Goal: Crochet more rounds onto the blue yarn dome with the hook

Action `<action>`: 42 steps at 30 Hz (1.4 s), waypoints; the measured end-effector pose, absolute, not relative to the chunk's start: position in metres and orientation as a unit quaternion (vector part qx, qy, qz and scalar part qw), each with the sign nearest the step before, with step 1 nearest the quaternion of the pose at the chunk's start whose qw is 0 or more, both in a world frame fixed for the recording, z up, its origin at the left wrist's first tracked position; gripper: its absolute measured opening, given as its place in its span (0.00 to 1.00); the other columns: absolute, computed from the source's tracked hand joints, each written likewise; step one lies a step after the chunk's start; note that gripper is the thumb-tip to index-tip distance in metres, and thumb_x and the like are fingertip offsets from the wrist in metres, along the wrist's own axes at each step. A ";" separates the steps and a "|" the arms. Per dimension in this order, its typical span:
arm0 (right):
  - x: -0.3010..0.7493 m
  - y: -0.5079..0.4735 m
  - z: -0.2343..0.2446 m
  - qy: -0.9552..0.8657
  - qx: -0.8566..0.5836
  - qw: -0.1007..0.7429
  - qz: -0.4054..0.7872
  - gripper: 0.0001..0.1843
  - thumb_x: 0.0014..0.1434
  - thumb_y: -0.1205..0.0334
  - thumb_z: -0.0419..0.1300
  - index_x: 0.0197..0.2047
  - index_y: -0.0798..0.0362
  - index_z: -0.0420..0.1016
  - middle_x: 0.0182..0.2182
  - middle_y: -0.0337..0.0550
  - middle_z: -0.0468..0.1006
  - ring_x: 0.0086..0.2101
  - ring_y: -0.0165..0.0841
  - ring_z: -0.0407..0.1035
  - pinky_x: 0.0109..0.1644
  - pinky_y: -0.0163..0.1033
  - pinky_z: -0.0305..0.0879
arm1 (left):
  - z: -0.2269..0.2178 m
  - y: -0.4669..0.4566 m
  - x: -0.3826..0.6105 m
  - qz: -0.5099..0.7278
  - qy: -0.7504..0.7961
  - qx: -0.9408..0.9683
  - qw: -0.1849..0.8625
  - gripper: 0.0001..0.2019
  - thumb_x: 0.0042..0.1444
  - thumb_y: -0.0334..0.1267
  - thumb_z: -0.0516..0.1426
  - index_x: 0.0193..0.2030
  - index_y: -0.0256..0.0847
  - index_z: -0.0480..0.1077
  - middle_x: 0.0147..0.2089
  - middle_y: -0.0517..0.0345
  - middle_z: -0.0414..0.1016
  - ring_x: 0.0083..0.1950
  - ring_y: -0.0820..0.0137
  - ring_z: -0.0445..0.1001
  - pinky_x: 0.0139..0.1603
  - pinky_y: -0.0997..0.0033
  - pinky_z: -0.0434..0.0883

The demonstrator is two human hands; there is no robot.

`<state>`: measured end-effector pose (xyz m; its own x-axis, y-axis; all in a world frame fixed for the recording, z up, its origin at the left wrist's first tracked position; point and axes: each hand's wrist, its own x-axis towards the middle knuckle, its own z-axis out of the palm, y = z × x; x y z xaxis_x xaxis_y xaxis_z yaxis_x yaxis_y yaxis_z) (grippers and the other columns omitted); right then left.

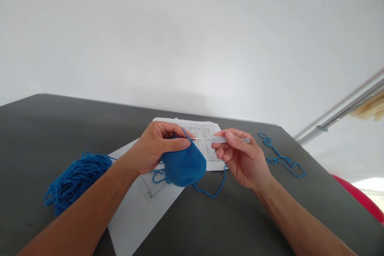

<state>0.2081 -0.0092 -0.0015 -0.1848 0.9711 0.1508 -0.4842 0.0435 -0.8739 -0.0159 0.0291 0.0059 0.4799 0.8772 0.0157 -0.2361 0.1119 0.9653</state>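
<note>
White wall [192, 40] rose behind a dark grey desk [75, 124], whose far edge ran across the view to its far right corner. Near the middle of that edge, above a printed sheet [214, 160], a blue crocheted piece [186, 168] was held off the desk. Thumb and forefinger of the left hand [153, 142] pinched its upper rim; the fingers of the right hand [243, 156] pinched the pale handle of a crochet hook [218, 139], its thin shaft reaching the left fingertips, where the tip was hidden.

Progress: many close concentric rounds had been worked into a rounded, cup-like form. The edge, with hook and yarn at it, appeared unfinished. Unworked yarn remained in a loose skein [81, 178] toward the desk's left side; how many rounds were left could not be judged.

Containers: only the piece itself looked hollow. Its opening faced away, so any contents could not be told.

Surroundings: a second white sheet [135, 224] slanted toward the near side, partly beneath the left forearm. A loose blue strand [279, 157] lay in curls beside the desk's right edge, beyond which stood a metal pole [345, 108].
</note>
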 end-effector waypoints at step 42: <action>0.217 -0.013 -0.010 -0.614 -0.316 0.579 0.433 0.07 0.61 0.61 0.71 0.43 0.49 0.87 0.28 0.42 0.84 0.29 0.35 0.80 0.35 0.43 0.84 | 0.005 0.017 0.002 0.465 0.338 0.485 0.659 0.26 0.42 0.32 0.75 0.52 0.38 0.82 0.27 0.61 0.76 0.26 0.75 0.71 0.27 0.76 0.68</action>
<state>0.2173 -0.0133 -0.0097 -0.1291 0.8898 0.4377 -0.1125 0.4254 -0.8980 0.0017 0.0172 0.0048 0.3385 0.9410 0.0065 -0.2850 0.0959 0.9537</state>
